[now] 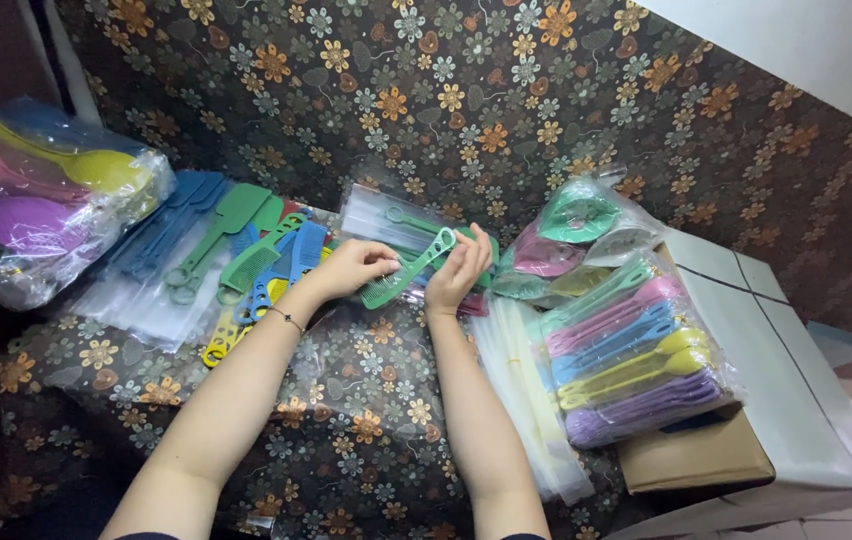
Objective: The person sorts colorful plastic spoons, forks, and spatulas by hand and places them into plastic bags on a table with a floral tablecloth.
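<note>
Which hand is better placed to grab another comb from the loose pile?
Left. The left hand sits right beside the loose comb pile, while the right hand is on the far side of the green comb that both hold, nearer the clear bags.

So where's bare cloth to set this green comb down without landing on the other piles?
Bare floral cloth lies between the forearms, below the left hand and right hand on the green comb. More lies behind the clear packet. Crowded: loose combs left, bagged combs and empty sleeves right.
</note>
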